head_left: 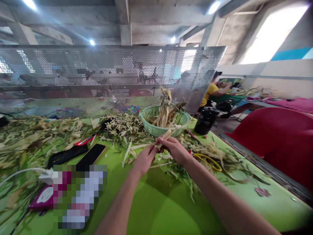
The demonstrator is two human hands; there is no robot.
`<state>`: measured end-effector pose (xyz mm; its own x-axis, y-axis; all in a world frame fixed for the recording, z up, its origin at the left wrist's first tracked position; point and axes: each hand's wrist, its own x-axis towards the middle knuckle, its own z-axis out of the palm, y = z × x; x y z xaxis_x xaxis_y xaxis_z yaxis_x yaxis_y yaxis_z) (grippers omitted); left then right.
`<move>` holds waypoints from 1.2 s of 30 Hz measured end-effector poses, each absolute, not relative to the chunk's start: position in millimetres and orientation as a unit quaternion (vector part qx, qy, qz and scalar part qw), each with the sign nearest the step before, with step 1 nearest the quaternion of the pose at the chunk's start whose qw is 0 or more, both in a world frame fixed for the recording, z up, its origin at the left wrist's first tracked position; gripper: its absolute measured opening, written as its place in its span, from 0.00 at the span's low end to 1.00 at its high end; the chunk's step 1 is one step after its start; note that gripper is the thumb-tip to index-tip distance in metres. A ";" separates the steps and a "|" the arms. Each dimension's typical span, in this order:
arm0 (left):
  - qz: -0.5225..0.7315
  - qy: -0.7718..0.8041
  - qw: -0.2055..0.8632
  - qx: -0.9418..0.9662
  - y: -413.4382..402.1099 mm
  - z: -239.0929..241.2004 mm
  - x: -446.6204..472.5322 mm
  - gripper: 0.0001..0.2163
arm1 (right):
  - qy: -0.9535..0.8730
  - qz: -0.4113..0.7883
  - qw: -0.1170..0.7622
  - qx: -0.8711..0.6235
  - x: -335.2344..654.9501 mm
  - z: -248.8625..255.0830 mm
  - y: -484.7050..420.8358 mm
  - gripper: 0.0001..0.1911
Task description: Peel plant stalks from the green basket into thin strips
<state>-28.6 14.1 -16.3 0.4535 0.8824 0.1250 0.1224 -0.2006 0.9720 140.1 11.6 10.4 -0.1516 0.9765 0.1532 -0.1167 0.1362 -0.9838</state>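
Above the middle of the green table, both hands meet on a pale strip of what looks like dried corn husk [168, 133]. My left hand [145, 159] pinches its lower end, and my right hand [173, 148] grips it just beyond, thumb on top. The fingers partly hide the strip. Right behind them stands a light green plastic basket [156, 131] with a bundle of dry husks [163, 114] sticking up from it. Loose strips and shreds lie around and under the hands. To the right, a yellow loop-shaped handle [212, 165] rests among the scraps.
A heap of husk pieces [127, 127] spreads leftward. Nearby lie a phone [91, 157], a black pouch [67, 155], a red-edged tool [85, 140] and a purple device [41, 199] with a white cable. At right are a black cup [205, 121] and red chair [276, 140]. A perforated panel [97, 78] stands behind.
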 end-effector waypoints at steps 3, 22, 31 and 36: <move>0.386 0.361 0.556 0.642 13.3 -14.0 -28.2 0.19 | -0.545 0.505 0.540 -0.397 139.7 7.1 13.5 0.16; 0.583 0.470 0.476 0.461 39.0 -21.5 -59.0 0.17 | -0.476 0.419 0.647 -0.424 153.0 25.4 14.6 0.17; 0.573 0.417 0.396 0.584 15.1 8.5 -58.1 0.15 | -0.520 0.381 0.625 -0.440 149.8 23.9 11.6 0.16; 0.444 0.359 0.430 0.699 2.3 7.1 -38.4 0.22 | -0.555 0.373 0.594 -0.447 145.6 15.8 12.7 0.16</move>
<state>-38.4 2.3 7.1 0.3470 0.8845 0.3118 0.1193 -0.3714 0.9208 145.6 12.7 15.8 0.1064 0.9391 0.3269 0.0532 0.3229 -0.9449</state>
